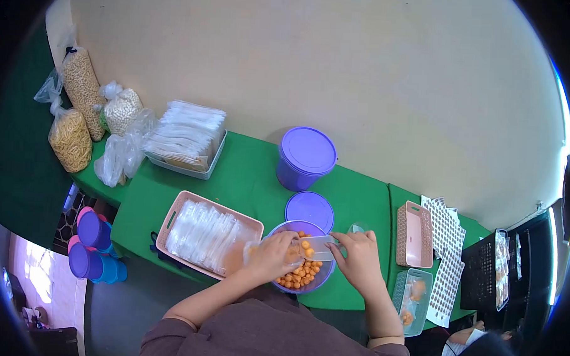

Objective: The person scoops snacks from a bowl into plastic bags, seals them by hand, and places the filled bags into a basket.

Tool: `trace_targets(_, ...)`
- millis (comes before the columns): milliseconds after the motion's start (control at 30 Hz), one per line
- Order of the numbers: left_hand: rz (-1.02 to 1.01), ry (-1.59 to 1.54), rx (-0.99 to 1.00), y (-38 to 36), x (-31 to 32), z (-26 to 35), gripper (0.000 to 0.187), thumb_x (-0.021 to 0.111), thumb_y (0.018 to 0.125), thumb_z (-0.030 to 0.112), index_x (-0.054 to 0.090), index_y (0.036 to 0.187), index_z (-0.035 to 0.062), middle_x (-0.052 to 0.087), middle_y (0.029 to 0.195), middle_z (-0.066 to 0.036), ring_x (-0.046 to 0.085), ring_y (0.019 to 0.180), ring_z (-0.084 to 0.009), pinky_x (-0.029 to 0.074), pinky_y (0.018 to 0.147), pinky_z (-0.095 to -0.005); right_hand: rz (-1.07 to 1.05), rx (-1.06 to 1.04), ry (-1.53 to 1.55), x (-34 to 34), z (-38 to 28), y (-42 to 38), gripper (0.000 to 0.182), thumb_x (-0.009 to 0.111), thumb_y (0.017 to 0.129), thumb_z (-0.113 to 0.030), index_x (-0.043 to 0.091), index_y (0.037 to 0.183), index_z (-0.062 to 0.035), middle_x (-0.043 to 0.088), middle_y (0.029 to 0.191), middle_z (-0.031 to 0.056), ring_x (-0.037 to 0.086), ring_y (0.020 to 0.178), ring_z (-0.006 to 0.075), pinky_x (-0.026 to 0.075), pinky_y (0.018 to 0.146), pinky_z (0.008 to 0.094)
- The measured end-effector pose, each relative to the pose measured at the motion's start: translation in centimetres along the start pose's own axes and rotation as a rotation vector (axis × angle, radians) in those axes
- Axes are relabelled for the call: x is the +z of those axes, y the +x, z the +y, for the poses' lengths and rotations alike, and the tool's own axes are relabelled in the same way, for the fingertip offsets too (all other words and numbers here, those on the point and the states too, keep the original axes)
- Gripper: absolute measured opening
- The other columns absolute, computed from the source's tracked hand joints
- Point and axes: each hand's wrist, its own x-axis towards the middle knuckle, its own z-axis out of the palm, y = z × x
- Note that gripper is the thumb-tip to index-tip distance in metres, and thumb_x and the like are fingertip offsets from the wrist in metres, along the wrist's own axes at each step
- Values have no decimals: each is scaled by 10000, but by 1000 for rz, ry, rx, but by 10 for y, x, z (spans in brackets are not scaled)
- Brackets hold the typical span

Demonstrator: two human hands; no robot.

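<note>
Over a purple tub (326, 283) of round orange snack balls (297, 279), both hands hold a small clear plastic bag (321, 247). A few orange balls show inside the bag. My left hand (273, 256) is closed around the bag's left part, and its fingertips are partly hidden. At the bag's right end, my right hand (356, 253) pinches the plastic between thumb and fingers. Left of the tub, a pink basket (249, 225) holds a row of flat clear bags (201, 235).
Behind the tub are a purple lid (309, 211) and a lidded purple bucket (306, 157). A grey basket of packets (189, 134) stands back left, beside big snack bags (71, 136). To the right are a pink basket (415, 236), a clear green container (412, 302) and sticker sheets (446, 271).
</note>
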Motion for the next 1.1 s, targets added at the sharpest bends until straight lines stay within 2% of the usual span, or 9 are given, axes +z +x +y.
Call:
trace_targets(233,50,-107,-99,0,-6,-1,573,782,768,283,478,1185,34,589,1131,-159,591,1055,-332,479,891,-404,160,76,-170,-23,-10,-9,172,687,834,-189,713,950,-64,629,708,70,574,673,225,373,720,369)
trace_targets(300,70,-131,-31,1,-7,-3,543,768,766,239,481,1172,20,588,1079,-167,589,1030,-351,486,871,-420,57,173,101,-26,-8,-9,171,692,835,-189,714,956,-70,647,728,71,574,655,220,368,716,360)
trace_targets(533,7,-216,-101,0,-15,5,548,741,815,252,471,1227,11,590,1171,-160,581,1112,-320,473,931,-400,183,244,138,3,11,-17,171,694,832,-168,710,965,-63,663,748,94,609,679,238,363,718,350)
trace_targets(633,10,-526,-208,3,-23,-4,594,724,850,290,440,1320,66,544,1302,-167,551,1201,-288,456,991,-408,94,200,92,39,26,-25,184,680,833,-145,703,990,-52,667,761,119,631,727,283,401,774,381)
trace_targets(733,93,-869,-104,6,-42,1,592,660,896,312,405,1369,63,480,1381,-172,488,1272,-290,398,1059,-442,-336,251,364,78,34,-35,272,642,850,-135,652,1086,-1,678,919,171,623,953,346,451,901,454)
trace_targets(800,20,-1176,-86,6,-57,10,546,532,956,363,413,1368,26,479,1384,-178,453,1299,-276,348,1091,-416,-302,229,361,84,28,-34,276,631,866,-142,642,1101,1,670,970,183,608,996,354,455,902,444)
trace_targets(867,-40,-1178,-100,5,-62,11,566,492,960,388,405,1379,19,450,1410,-173,421,1324,-271,314,1110,-414,-270,211,359,79,14,-28,280,620,883,-150,633,1117,3,661,1021,194,593,1039,361,460,902,434)
trace_targets(933,-110,-1185,-115,5,-60,11,588,451,964,414,397,1391,13,422,1436,-168,388,1349,-267,281,1130,-413,-54,232,824,65,-2,-18,263,590,926,-172,633,1113,9,664,1042,166,592,1079,319,455,914,407)
trace_targets(1100,-273,-1010,-25,5,-44,19,569,426,967,398,430,1377,2,369,1474,-130,317,1385,-244,209,1157,-402,-70,258,1261,71,-19,-18,238,594,949,-173,643,1086,15,666,994,80,601,1001,183,462,872,333)
